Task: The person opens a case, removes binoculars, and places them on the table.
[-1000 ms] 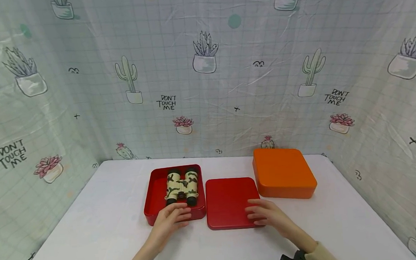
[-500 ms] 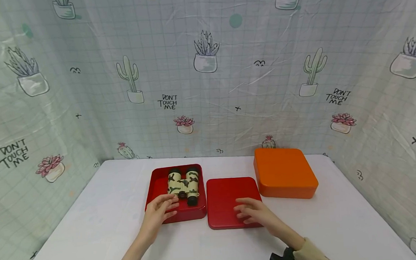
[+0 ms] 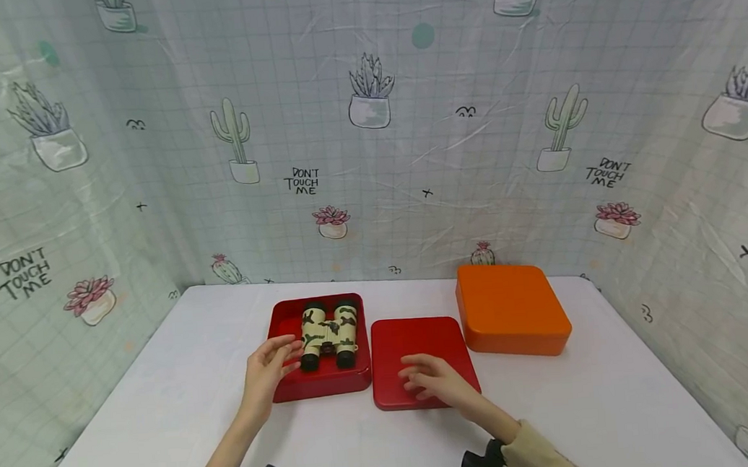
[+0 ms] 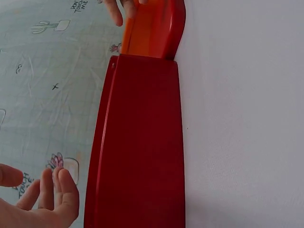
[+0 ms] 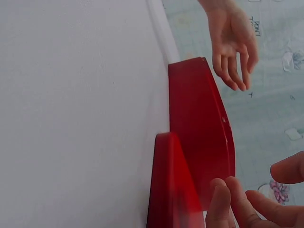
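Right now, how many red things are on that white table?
2: the red box holding the binoculars, and the flat red piece just right of it. Others could be hidden behind the orange box.

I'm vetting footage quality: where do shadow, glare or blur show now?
Head view: pale glare streaks on the creased backdrop, a faint shadow on the white table near the left hand; left wrist: dim, with the red box dark; right wrist: the red lid smeared at its near end.
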A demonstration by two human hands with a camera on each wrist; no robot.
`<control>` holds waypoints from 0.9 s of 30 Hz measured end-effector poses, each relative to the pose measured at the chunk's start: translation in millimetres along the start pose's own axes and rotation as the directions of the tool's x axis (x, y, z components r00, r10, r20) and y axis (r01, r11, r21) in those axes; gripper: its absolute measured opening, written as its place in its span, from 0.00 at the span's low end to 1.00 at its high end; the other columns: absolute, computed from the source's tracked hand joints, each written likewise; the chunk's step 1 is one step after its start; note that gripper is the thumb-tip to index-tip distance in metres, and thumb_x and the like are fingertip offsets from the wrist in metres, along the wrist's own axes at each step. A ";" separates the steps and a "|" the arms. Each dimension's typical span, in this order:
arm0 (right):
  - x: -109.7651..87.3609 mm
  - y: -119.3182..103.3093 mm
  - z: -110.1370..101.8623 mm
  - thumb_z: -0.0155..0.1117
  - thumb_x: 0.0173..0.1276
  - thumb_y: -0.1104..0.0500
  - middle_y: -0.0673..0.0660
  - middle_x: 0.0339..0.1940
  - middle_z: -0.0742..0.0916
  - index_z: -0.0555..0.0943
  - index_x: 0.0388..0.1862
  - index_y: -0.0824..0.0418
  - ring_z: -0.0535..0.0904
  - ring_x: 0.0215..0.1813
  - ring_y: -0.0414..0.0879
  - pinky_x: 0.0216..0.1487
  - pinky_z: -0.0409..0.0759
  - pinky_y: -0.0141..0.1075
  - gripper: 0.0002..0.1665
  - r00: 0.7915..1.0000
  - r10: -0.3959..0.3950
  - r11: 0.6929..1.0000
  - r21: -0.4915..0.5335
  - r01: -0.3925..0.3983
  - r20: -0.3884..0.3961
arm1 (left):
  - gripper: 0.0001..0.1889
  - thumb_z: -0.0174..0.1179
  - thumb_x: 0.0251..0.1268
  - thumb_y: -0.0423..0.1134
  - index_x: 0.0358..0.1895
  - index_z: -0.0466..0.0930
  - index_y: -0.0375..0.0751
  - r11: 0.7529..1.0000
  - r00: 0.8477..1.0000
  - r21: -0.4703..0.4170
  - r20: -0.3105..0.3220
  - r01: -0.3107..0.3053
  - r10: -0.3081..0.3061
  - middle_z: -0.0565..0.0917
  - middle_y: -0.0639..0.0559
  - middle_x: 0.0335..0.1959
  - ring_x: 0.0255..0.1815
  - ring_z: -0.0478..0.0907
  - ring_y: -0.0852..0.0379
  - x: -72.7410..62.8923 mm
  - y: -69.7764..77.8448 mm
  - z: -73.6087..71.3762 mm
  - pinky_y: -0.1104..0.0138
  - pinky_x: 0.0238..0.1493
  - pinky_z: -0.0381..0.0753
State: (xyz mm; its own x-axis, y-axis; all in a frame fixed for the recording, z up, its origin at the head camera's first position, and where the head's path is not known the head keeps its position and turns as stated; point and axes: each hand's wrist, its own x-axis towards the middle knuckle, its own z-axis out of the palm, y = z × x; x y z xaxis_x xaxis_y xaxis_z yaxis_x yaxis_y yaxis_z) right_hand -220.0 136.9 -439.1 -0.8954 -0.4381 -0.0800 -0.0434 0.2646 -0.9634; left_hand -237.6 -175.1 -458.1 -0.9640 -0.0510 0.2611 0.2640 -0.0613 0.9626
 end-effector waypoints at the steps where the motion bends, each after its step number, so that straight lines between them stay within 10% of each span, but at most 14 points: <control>1: 1.8 -0.4 2.7 0.53 0.64 0.60 0.69 0.51 0.78 0.64 0.61 0.69 0.79 0.46 0.52 0.46 0.80 0.40 0.27 1.000 -0.001 1.000 -0.001 0.001 0.000 | 0.19 0.50 0.64 0.42 0.51 0.70 0.29 1.000 1.000 -0.012 -0.003 -0.023 0.023 0.83 0.47 0.41 0.39 0.81 0.57 2.5 -5.5 -1.4 0.72 0.35 0.81; 9: 13.2 -5.9 20.1 0.56 0.62 0.59 0.65 0.50 0.80 0.66 0.60 0.66 0.79 0.46 0.51 0.44 0.81 0.39 0.28 0.998 -0.056 0.996 -0.077 0.055 -0.011 | 0.16 0.49 0.63 0.34 0.49 0.70 0.24 0.984 0.993 0.179 -0.117 0.023 -0.002 0.82 0.49 0.38 0.33 0.79 0.69 6.1 19.2 15.7 0.69 0.36 0.81; 16: 21.9 -7.3 29.5 0.57 0.61 0.60 0.60 0.49 0.81 0.69 0.58 0.62 0.76 0.48 0.51 0.43 0.81 0.39 0.25 0.987 -0.149 0.959 -0.252 0.130 -0.059 | 0.12 0.50 0.62 0.29 0.47 0.73 0.28 0.950 0.992 0.312 -0.121 0.011 0.028 0.79 0.32 0.44 0.33 0.76 0.71 10.9 22.1 18.2 0.74 0.35 0.80; 27: 24.5 -11.8 42.2 0.57 0.60 0.61 0.56 0.51 0.78 0.72 0.55 0.62 0.75 0.51 0.47 0.46 0.80 0.35 0.22 0.940 -0.339 0.778 -0.570 0.265 -0.026 | 0.11 0.55 0.56 0.28 0.44 0.76 0.32 0.739 0.953 0.612 0.088 -0.282 0.291 0.82 0.39 0.40 0.38 0.78 0.50 22.0 19.9 17.3 0.71 0.33 0.79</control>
State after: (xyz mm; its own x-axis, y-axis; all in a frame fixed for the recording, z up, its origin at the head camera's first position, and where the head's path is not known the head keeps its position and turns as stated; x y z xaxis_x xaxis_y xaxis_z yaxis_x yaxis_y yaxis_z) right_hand -222.7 86.8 -440.5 -0.8388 -0.4796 0.2578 -0.5234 0.5799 -0.6242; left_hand -254.1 -160.2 -432.0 -0.8444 0.0209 0.5353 0.4467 0.5792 0.6819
